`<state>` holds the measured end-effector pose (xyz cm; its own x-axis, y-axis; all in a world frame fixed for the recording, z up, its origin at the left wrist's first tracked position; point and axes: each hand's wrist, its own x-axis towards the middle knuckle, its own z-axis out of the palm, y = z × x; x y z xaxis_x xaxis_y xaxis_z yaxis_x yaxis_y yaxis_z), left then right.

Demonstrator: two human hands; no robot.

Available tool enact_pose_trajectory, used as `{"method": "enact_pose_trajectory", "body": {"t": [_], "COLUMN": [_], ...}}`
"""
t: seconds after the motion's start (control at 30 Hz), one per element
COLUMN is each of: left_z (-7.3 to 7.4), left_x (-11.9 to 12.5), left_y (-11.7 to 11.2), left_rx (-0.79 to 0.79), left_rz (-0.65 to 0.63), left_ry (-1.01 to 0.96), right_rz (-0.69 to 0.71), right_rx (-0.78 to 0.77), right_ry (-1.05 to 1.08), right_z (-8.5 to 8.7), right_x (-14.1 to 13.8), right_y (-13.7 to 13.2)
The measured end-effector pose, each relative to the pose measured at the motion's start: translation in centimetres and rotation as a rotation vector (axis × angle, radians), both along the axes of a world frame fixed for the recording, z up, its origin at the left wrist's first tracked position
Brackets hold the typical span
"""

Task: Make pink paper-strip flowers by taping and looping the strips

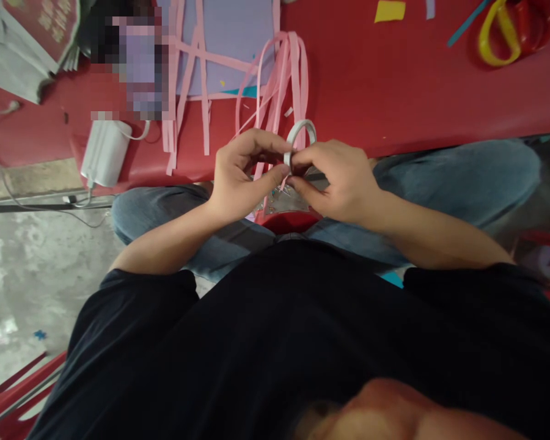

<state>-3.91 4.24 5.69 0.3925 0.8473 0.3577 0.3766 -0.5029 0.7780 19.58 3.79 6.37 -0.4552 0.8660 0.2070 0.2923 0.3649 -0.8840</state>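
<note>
A narrow roll of white tape (pixel 295 130) stands upright between my two hands, above my lap at the table's front edge. My left hand (pixel 247 174) pinches the roll's left side between thumb and fingers. From the other side, my right hand (pixel 341 177) closes thumb and fingertips on the roll's lower edge. Just behind the roll, a looped bunch of pink paper strips (pixel 297 76) lies on the table and hangs past its edge. The fingertips partly cover the lower part of the roll.
The red table (pixel 376 85) holds purple sheets (pixel 238 24) crossed by pink strips. Yellow-handled scissors (pixel 486 52) lie at the right, near a blue strip (pixel 467 23) and a yellow paper scrap (pixel 390 11). A white power bank (pixel 105 153) with cables sits at the left edge.
</note>
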Motion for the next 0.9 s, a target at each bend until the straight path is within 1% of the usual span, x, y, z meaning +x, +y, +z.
{"method": "enact_pose_trajectory", "body": {"t": [0.07,0.13,0.17,0.23,0.27,0.3,0.33,0.37,0.43,0.5,0.63,0.7,0.77,0.9], "left_z": [0.0,0.4,0.6,1.1,1.3,1.4,1.5,1.6,1.6,1.5,1.3,1.1,0.7,0.0], "left_x": [0.0,0.1,0.1,0.0,-0.1,-0.2,-0.3,-0.4,-0.6,-0.8,-0.9,-0.8,-0.8,-0.8], "left_y": [0.1,0.1,0.0,-0.1,-0.1,-0.2,-0.1,-0.1,-0.1,0.0,0.0,0.3,0.8,1.7], "left_rx": [0.009,0.003,-0.010,-0.048,-0.070,-0.092,-0.111,-0.125,-0.140,-0.131,-0.070,-0.055,-0.031,-0.006], "left_rz": [-0.003,-0.013,-0.022,-0.052,-0.078,-0.109,-0.142,-0.173,-0.210,-0.211,-0.159,-0.098,-0.065,-0.103], "left_ry": [0.013,0.028,0.032,0.020,0.005,-0.013,-0.034,-0.056,-0.086,-0.083,-0.005,-0.002,-0.046,-0.174], "right_rz": [0.009,-0.019,-0.044,-0.086,-0.077,-0.045,0.004,0.049,0.094,0.070,0.009,-0.018,-0.050,-0.104], "right_rx": [-0.015,0.029,0.077,0.237,0.313,0.354,0.344,0.291,0.118,-0.004,-0.096,-0.085,-0.016,0.184], "right_ry": [-0.064,-0.108,-0.119,-0.093,-0.068,-0.044,-0.029,-0.020,-0.025,-0.019,0.008,0.026,0.030,0.006], "right_z": [0.0,0.2,0.5,1.1,1.4,1.7,1.9,2.1,2.3,2.5,3.2,3.3,3.1,2.0], "right_x": [0.3,0.6,0.7,1.0,1.1,1.2,1.3,1.3,1.5,1.5,1.5,1.3,1.1,0.8], "right_y": [-0.1,0.0,0.1,0.4,0.7,0.9,1.1,1.3,1.3,1.1,0.6,0.6,0.5,0.3]}}
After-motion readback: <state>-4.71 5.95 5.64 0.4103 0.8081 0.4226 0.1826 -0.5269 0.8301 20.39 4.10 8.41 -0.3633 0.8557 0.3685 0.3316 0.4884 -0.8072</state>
